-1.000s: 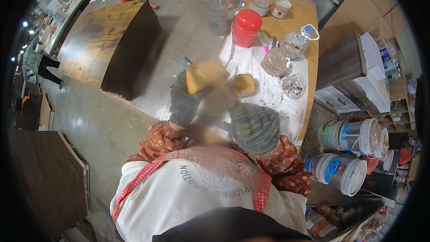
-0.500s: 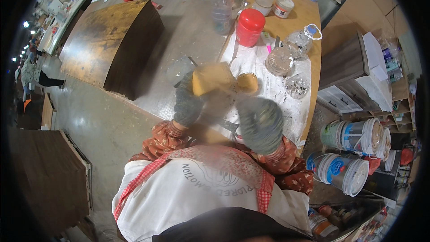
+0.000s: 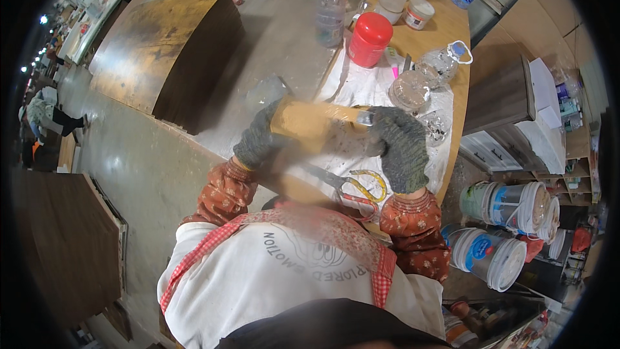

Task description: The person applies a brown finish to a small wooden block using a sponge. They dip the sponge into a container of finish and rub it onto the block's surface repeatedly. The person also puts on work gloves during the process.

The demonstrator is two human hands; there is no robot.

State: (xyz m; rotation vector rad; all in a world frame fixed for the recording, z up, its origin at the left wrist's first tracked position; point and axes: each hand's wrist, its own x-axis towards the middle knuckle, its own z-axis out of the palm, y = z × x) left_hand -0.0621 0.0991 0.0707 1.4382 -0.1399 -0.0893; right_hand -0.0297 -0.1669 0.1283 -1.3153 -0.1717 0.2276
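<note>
Over the cluttered tabletop (image 3: 445, 32), your gloved left hand (image 3: 258, 139) and right hand (image 3: 400, 145) each clasp an end of the tan block (image 3: 316, 126) held above the white cloth (image 3: 361, 84), so keep both grips even, clear of the scissors (image 3: 352, 187).

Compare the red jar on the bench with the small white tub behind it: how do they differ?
The red jar is red all over, while the white tub is white with a reddish band round its side. The red jar is the taller and bulkier of the two; the white tub is low and squat. The red jar stands at the edge of the white cloth, the white tub on bare wood farther back. Both stand upright with lids on.
</note>
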